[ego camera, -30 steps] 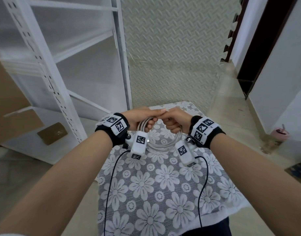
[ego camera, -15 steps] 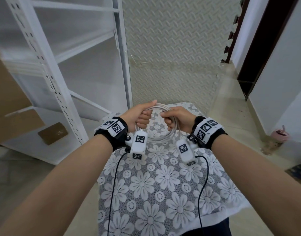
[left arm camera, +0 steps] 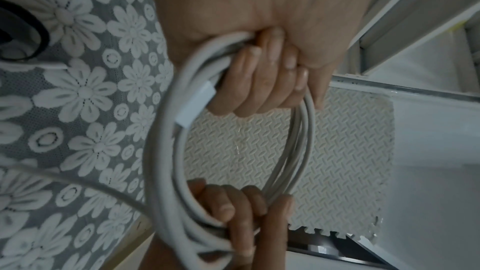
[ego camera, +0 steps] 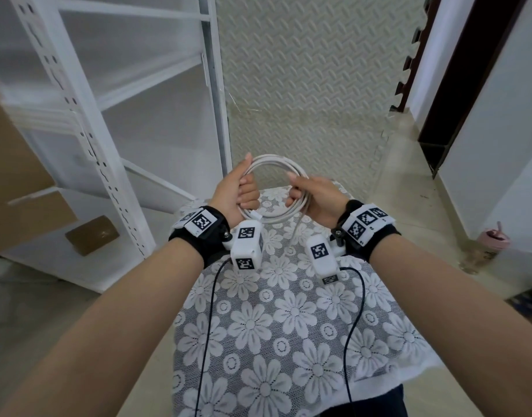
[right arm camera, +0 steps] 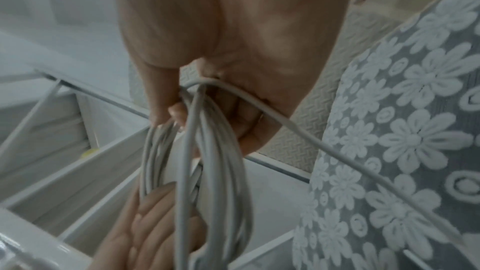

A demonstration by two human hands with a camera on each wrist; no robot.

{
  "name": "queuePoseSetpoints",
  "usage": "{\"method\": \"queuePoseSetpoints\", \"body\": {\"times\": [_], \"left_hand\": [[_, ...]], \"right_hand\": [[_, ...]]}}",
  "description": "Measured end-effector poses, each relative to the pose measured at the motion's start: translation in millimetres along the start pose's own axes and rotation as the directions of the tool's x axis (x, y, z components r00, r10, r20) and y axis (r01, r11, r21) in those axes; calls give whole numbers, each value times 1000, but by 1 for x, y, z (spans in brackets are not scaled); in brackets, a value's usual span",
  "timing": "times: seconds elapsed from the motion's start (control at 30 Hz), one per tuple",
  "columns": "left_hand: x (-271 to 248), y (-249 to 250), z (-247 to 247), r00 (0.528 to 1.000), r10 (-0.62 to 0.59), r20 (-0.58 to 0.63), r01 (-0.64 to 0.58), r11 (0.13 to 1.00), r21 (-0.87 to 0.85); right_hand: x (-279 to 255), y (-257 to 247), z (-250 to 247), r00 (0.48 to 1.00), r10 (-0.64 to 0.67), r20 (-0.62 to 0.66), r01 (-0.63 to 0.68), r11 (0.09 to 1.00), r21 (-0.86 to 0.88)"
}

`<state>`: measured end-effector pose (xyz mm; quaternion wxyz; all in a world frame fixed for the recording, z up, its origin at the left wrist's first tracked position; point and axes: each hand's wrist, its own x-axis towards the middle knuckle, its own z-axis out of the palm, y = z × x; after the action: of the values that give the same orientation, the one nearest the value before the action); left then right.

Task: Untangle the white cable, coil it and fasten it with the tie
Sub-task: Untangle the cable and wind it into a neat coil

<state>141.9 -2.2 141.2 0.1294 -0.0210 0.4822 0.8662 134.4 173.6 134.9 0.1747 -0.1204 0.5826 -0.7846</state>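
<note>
The white cable is wound into a round coil of several loops, held upright above the far end of the table. My left hand grips the coil's left side in a fist, and a white connector lies just below its fingers. On the right side, my right hand holds the loops with curled fingers. One loose strand leaves the right hand and trails down onto the tablecloth. The coil spans both hands in the left wrist view. No tie shows plainly in any view.
A table with a grey and white floral lace cloth lies below my arms. At the left are a white metal shelf rack and cardboard boxes. A patterned foam mat covers the wall ahead. A pink cup stands on the floor at the right.
My hands, touching above the hanging coil a second ago, have risen and moved apart. The coil now stands upright between them, higher and farther from me.
</note>
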Motion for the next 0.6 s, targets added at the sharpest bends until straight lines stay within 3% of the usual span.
{"method": "queuePoseSetpoints", "body": {"times": [0.07,0.17,0.37,0.6], "left_hand": [[1,-1,3,1000,2,-10,-2,1000,-17],[-1,-2,5,999,-50,1,50,998,27],[-7,2,6,987,-159,38,141,945,294],[-8,2,15,972,-233,18,167,748,643]], "right_hand": [[3,-1,2,1000,12,-27,-10,997,77],[4,-2,2,999,18,-38,-16,999,41],[-2,0,0,999,34,-5,-34,995,-94],[-6,-1,2,996,89,32,-73,940,-332]]}}
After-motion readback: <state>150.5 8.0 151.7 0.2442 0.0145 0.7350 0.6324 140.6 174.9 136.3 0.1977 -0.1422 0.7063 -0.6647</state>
